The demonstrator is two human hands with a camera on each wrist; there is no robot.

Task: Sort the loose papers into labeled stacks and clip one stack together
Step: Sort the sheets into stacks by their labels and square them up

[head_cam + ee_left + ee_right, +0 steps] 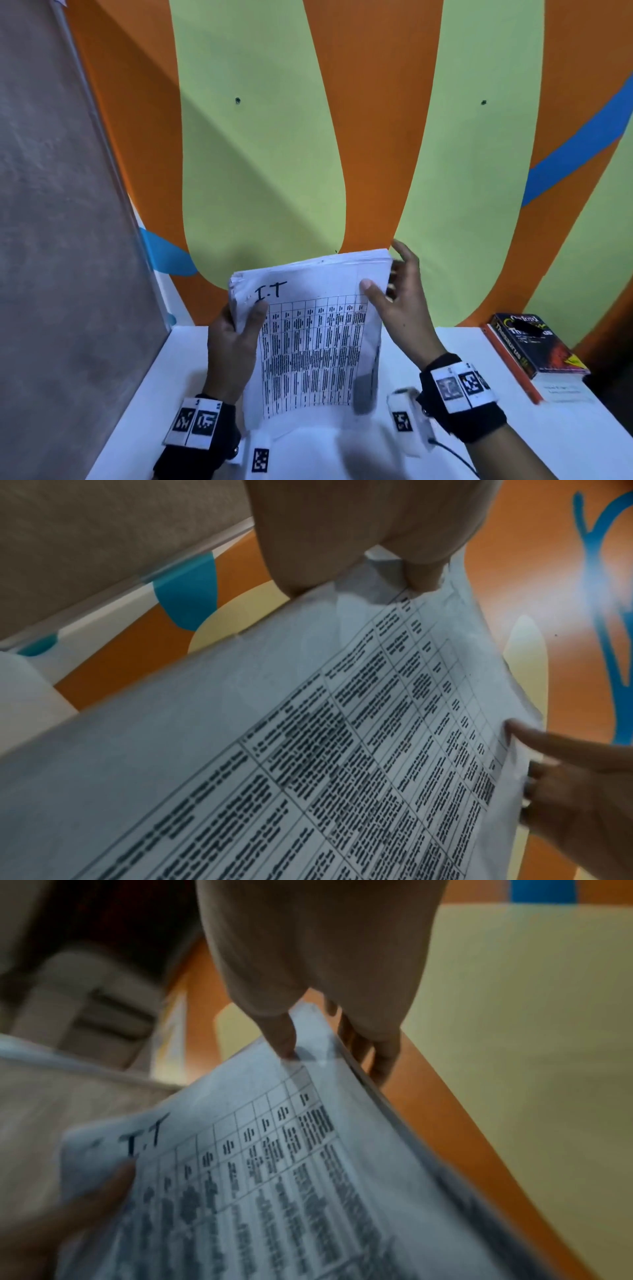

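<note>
I hold a thick stack of printed papers (315, 342) upright above the white table (496, 445). Its top sheet has a table of text and a handwritten "I.T" at the upper left. My left hand (233, 346) grips the stack's left edge, thumb on the front just under the label. My right hand (397, 301) pinches the upper right corner, thumb on the front and fingers behind. The left wrist view shows the stack (308, 737) with my left hand (342, 534) at its edge. In the right wrist view my right hand (325, 961) holds the stack (274, 1177), which is blurred.
A dark Oxford Thesaurus book (534, 346) lies on an orange-edged item at the table's right side. An orange and green painted wall (308, 137) rises right behind the table. A grey panel (51, 205) stands on the left.
</note>
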